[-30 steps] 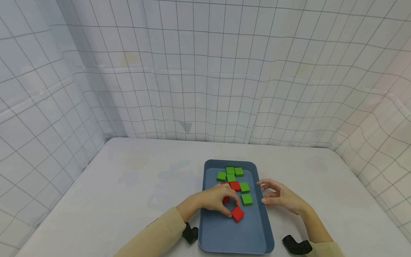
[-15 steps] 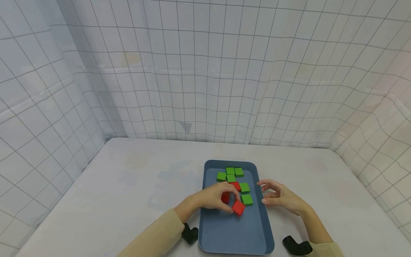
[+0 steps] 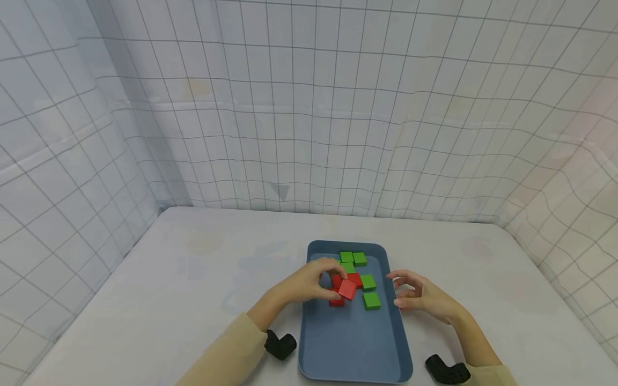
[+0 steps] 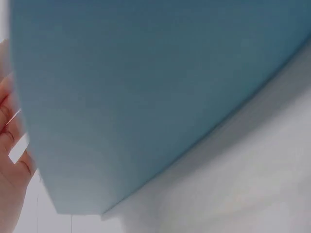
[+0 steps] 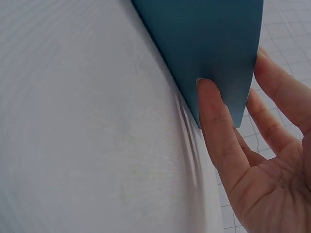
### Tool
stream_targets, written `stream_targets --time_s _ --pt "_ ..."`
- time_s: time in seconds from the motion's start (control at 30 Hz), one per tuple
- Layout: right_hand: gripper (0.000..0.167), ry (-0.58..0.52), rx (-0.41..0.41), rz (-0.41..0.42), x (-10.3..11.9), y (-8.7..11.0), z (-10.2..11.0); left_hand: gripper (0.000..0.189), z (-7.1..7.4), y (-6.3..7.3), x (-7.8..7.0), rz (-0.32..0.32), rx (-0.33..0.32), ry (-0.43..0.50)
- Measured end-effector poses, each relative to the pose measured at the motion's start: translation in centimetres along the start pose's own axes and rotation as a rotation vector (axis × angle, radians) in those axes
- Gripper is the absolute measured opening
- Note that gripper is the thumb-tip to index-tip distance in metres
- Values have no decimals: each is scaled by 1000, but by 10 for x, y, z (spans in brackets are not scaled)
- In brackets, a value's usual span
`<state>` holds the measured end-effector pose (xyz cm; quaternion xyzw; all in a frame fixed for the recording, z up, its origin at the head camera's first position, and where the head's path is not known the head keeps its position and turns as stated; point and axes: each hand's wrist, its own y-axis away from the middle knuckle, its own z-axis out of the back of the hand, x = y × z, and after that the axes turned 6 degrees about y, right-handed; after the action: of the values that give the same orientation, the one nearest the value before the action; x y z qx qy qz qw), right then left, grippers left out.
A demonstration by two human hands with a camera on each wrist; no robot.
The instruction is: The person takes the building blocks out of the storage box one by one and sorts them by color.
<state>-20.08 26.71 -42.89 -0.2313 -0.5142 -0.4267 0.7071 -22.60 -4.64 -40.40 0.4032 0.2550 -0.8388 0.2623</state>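
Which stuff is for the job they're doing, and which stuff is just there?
Probably for the job:
red block, pinched by the left hand
other red blocks
green blocks
tray, right hand beside it

Seems just there:
two black things
table
grid sheet

Gridded sheets (image 3: pixel 309 118) around a table (image 3: pixel 217 273) suggest a lab-like booth.

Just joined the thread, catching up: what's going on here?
A person's left hand pinches a red block over the blue-gray tray, close to other red blocks. Green blocks sit in the tray too. The right hand is at the tray's right side, holding no block.
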Motion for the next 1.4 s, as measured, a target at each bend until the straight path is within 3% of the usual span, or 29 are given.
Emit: stream_targets --time_s 0.23,0.33,0.57,0.87,1.13,1.4 --pt "59 -6 5 11 -1 1 1 32 20 10 5 -37 -102 -26" --pt "58 -2 6 9 -1 1 1 34 27 14 7 -21 -153 -31" --pt "58 2 8 10 0 2 0 35 44 23 22 -41 -270 -79" --pt "57 11 6 12 -2 1 1 31 59 39 45 56 -426 -60" --pt "57 2 15 13 -2 0 1 29 65 46 67 145 -440 -71" --pt "57 0 11 11 -2 0 2 29 66 47 75 124 -422 -118"
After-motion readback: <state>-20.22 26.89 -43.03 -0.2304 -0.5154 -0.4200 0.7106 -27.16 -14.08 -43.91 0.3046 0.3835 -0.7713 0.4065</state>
